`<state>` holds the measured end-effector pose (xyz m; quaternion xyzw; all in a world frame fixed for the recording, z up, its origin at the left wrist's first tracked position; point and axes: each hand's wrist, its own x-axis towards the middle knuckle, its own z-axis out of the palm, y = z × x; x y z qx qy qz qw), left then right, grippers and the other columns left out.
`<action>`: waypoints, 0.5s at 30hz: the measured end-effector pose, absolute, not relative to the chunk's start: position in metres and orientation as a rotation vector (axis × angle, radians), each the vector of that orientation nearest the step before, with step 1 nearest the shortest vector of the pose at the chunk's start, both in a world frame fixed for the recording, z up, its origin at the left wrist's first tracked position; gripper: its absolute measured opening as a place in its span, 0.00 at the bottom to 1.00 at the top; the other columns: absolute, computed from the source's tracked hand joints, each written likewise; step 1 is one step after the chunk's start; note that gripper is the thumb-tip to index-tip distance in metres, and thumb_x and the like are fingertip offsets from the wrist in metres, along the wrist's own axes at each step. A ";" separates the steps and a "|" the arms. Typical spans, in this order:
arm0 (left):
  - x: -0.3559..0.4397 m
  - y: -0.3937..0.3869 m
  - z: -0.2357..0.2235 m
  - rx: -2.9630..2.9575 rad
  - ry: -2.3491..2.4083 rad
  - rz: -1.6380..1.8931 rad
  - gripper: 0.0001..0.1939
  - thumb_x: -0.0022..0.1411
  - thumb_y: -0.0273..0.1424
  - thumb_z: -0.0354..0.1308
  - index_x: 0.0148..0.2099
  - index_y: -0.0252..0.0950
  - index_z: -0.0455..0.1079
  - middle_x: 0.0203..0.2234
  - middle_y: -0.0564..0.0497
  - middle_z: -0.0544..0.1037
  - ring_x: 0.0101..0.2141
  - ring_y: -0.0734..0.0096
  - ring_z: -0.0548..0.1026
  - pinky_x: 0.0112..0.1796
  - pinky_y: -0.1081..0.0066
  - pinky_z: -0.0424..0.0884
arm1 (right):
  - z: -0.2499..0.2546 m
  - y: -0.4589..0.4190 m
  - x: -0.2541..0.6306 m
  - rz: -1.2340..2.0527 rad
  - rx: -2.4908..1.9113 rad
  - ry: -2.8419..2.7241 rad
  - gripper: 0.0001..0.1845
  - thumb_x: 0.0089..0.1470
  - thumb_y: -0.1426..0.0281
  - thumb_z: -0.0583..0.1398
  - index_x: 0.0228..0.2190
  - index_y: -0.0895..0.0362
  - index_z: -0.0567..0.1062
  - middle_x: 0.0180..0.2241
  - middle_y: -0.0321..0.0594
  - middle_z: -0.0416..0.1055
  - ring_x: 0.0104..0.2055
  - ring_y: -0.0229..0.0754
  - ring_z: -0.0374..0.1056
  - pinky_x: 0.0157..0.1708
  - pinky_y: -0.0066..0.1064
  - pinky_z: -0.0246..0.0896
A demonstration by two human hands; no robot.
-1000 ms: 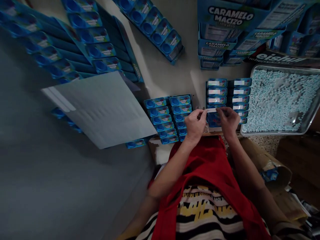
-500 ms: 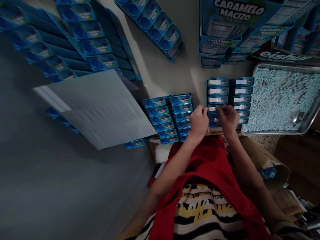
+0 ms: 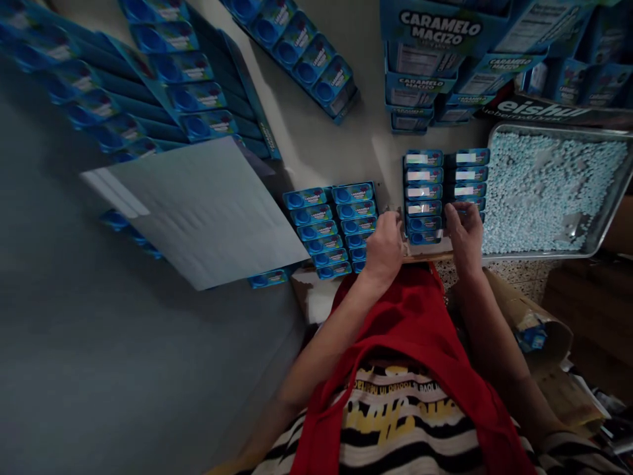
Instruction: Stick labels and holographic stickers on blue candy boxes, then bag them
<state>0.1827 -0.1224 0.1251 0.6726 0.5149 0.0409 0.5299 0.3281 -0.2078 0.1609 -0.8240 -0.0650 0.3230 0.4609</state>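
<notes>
Sheet: flat white paper (image 3: 202, 211), 9 o'clock from your hands, lying over blue packs.
Plain columns: two rows of blue oblong packs lettered CARAMELO MACIZO (image 3: 316, 231), 9 o'clock, near your left hand.
Left hand: yours (image 3: 384, 247), fingers drawn in narrow; can't tell what they hold.
Stripped column: six blue oblong packs (image 3: 423, 176), between your hands toward 12; pale shiny strips on the upper four.
Right hand: yours (image 3: 465, 237), thumb and fingers slightly parted, over the lower end of a second stripped blue column (image 3: 465, 175); grip can't be told.
Tray: shiny metal rectangle (image 3: 591, 252), 2 o'clock, pale-blue pellets (image 3: 548, 191) inside.
</notes>
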 end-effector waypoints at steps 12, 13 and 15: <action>0.166 -0.125 0.129 0.705 1.056 0.021 0.23 0.50 0.49 0.78 0.34 0.35 0.77 0.24 0.50 0.80 0.26 0.69 0.78 0.30 0.70 0.76 | 0.169 -0.219 0.300 0.961 -1.864 -0.058 0.27 0.49 0.50 0.73 0.42 0.49 0.71 0.31 0.30 0.71 0.33 0.37 0.69 0.34 0.29 0.66; 0.166 -0.125 0.128 0.776 1.088 0.035 0.20 0.54 0.47 0.76 0.33 0.36 0.77 0.24 0.50 0.79 0.25 0.69 0.77 0.30 0.69 0.75 | 0.165 -0.220 0.299 0.952 -1.841 -0.048 0.29 0.45 0.52 0.75 0.42 0.50 0.71 0.30 0.29 0.72 0.32 0.37 0.69 0.35 0.30 0.66; 0.166 -0.125 0.127 1.028 1.174 0.084 0.14 0.59 0.43 0.72 0.32 0.37 0.78 0.25 0.51 0.79 0.27 0.69 0.76 0.33 0.68 0.74 | 0.155 -0.222 0.298 0.892 -1.844 -0.047 0.30 0.42 0.55 0.76 0.41 0.51 0.70 0.29 0.30 0.74 0.32 0.38 0.72 0.37 0.32 0.68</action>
